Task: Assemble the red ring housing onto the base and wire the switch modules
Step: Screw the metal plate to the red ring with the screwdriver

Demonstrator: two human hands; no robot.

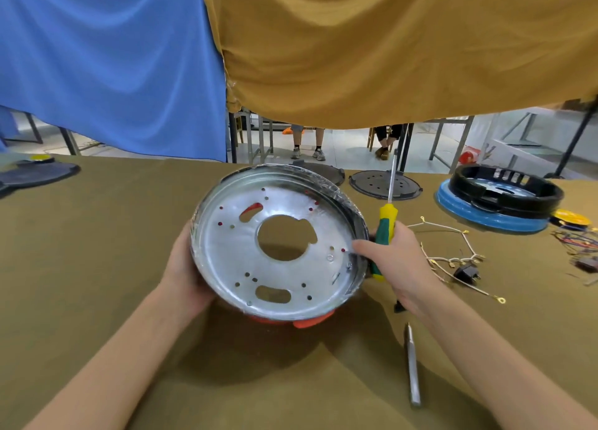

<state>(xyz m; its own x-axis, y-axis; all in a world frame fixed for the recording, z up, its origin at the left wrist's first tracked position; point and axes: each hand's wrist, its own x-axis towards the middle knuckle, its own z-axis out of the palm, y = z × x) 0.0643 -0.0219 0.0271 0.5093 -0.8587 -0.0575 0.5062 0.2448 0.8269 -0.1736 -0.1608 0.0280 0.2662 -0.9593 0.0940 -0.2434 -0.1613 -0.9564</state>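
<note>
A round silver metal base [226,254] with a large centre hole and several small holes is tilted up toward me above the table. The red ring housing [307,322] shows beneath its lower edge and through a slot. My left hand [182,277] grips the base's left rim. My right hand [393,264] holds a green and yellow screwdriver [386,225], shaft pointing up, while its thumb presses on the base's right rim. White wires with ring terminals [453,258] and a small black switch module [466,272] lie on the table to the right.
A metal punch [412,365] lies on the olive table near my right forearm. A black ring on a blue housing [498,199] stands far right, with coloured wires [576,242] beside it. Black lids [385,183] lie at the back. Blue and mustard cloths hang overhead.
</note>
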